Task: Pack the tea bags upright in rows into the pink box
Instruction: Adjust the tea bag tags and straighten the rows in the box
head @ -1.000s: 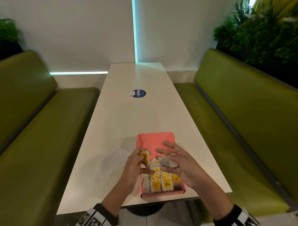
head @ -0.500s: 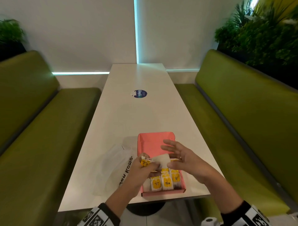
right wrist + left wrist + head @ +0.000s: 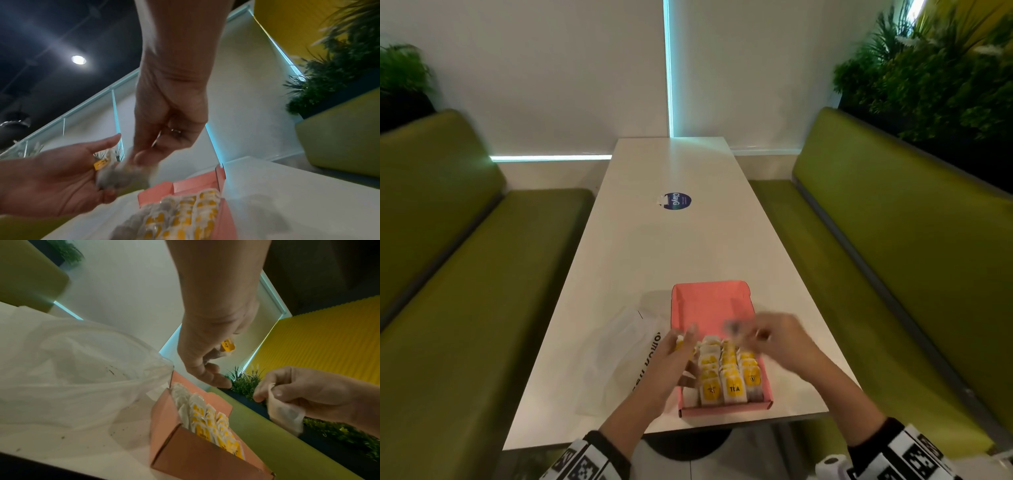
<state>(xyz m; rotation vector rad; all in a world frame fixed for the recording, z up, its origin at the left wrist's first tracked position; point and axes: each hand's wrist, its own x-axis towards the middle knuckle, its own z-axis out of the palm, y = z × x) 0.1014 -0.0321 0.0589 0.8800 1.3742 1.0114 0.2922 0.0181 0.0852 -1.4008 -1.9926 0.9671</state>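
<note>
Since half a sec ago, right hand point(image 3: 304, 395) has pulled a white tea bag point(image 3: 285, 412) off to the right, pinched btwn thumb and fingers above the pink box point(image 3: 709, 301). Left hand point(image 3: 671, 370) grips a small bunch of bags point(image 3: 111, 172) w/ yellow tag, over box's left wall. Packed rows point(image 3: 729, 377) stand upright at near end.
</note>
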